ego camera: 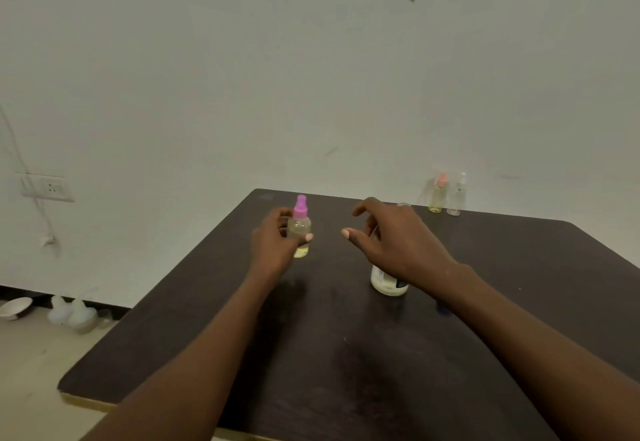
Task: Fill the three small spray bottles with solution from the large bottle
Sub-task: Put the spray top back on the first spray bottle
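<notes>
My left hand grips a small clear spray bottle with a pink nozzle, held upright above the dark table; yellowish liquid shows inside it. My right hand hovers to its right, fingers loosely spread and holding nothing. The large white bottle stands on the table beneath my right hand, its top hidden by the hand. At the table's far edge stand a small bottle with an orange nozzle, holding yellowish liquid, and a clear small bottle.
A white wall rises just behind the table, with a socket at the left. On the floor at the left lie a white bowl and some pale plastic containers. A small clear cap-like item sits behind my right hand.
</notes>
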